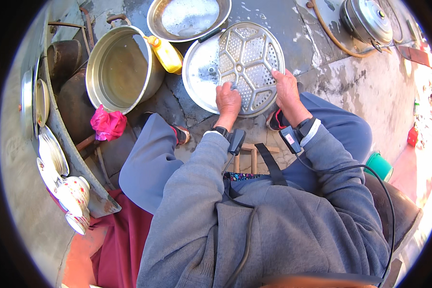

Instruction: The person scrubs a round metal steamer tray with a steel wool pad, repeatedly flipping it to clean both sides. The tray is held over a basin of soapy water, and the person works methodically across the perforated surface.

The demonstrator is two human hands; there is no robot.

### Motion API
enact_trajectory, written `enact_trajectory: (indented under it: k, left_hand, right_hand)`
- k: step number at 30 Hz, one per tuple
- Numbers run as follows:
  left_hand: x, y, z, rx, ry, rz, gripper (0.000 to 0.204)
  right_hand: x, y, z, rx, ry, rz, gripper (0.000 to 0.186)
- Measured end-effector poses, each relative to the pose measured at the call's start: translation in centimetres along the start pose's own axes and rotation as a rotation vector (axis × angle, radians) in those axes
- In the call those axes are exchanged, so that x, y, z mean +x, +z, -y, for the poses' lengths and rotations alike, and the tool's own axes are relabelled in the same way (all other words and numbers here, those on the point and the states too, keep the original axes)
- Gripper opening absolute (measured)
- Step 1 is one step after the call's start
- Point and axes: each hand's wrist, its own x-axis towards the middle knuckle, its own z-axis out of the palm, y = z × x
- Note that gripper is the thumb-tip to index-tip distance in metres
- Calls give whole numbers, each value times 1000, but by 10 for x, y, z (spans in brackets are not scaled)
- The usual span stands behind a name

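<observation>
My right hand grips the right edge of a round metal steamer rack, its thumb on the upper face. The rack is tilted, with fan-shaped panels full of small holes. Against its lower left part rests my left hand, fingers curled closed; a small greyish bit shows at the fingertips, but I cannot make out what it is. Partly hidden behind the rack is a shiny round metal lid or pan with a black handle. A yellow squeeze bottle lies just left of it.
A big metal pot of cloudy water stands at the left, a basin of sudsy water beyond. Pink crumpled cloth or plastic sits by the pot. Stacked plates and bowls line the left; a lidded pot stands far right.
</observation>
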Motion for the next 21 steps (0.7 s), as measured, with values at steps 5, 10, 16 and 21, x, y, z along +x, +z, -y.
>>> enact_trajectory:
  k: [5,10,16,21]
  left_hand:
    - [3,-24,17,125,-351,55,36]
    - [21,-26,27,-24,-261,-29,37]
    - [35,-43,30,-149,-342,-178,38]
    - [55,-80,29,-415,-299,-358,37]
  right_hand:
    - [-9,11,24,-149,-38,-18,32]
    - [-26,12,66,-233,-133,-35,34]
    - [-50,1,105,-272,-218,46,31]
    - [-59,-3,113,-563,-314,122,32]
